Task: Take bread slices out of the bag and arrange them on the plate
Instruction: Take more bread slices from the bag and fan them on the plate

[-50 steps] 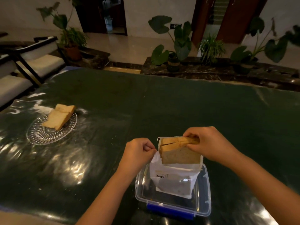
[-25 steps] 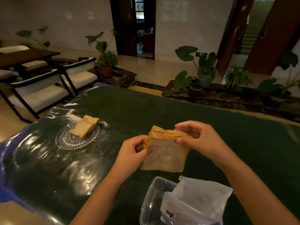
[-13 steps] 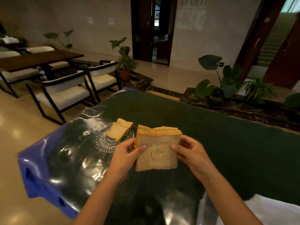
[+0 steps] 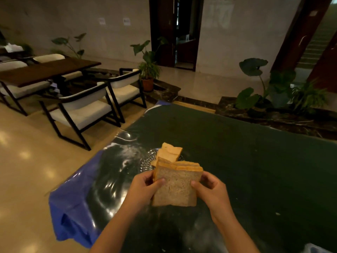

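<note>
A stack of several bread slices (image 4: 177,185) stands upright in the air, flat face toward me, brown crusts on top. My left hand (image 4: 144,187) grips its left edge and my right hand (image 4: 209,189) grips its right edge. Just beyond the stack lies the clear glass plate (image 4: 145,164), partly hidden by the held bread, with two bread slices on the plate (image 4: 169,152) leaning on each other. The bag is almost out of view; only a pale corner of it (image 4: 315,248) shows at the bottom right.
The table (image 4: 246,161) has a dark green top and a blue cover hanging at its left corner (image 4: 73,207). White-cushioned chairs (image 4: 82,108) and a wooden table stand on the floor to the left. Potted plants line the far side.
The slices came out of the bag and both hands carried them left toward the plate. The view turned left, so the bag and clear box dropped out of sight.
</note>
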`<state>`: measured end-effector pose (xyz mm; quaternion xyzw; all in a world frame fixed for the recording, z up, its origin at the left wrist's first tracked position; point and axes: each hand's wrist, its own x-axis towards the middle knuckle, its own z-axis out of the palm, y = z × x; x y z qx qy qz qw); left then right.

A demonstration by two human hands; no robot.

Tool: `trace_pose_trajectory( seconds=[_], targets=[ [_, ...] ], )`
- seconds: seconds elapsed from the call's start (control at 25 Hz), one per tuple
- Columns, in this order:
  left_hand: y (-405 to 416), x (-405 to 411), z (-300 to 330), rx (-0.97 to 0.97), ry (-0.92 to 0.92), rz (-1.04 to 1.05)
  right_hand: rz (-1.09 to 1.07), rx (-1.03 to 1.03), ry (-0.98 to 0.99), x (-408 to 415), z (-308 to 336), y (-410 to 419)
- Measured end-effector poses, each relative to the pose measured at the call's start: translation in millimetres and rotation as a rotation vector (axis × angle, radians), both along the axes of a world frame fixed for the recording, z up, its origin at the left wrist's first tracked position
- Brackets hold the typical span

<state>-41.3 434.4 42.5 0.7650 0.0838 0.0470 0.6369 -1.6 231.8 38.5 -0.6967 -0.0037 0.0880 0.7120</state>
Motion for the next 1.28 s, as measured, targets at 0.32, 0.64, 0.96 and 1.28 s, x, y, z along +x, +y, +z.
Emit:
trace_pose_trajectory(
  seconds=[0.32, 0.64, 0.96, 1.28],
  targets=[
    [65, 79, -38, 0.105, 0.101, -0.020, -0.036, 0.035, 0.129, 66, -47, 68],
    [131, 132, -92, 0.105, 0.213, -0.214, -0.302, 0.010, 0.298, 84, -95, 129],
    [160, 179, -141, 0.079, 0.295, -0.386, -0.492, -0.043, 0.356, 94, -126, 170],
    [142, 218, -187, 0.125, 0.313, -0.348, -0.538, -0.245, 0.391, 140, -165, 161]
  ],
)
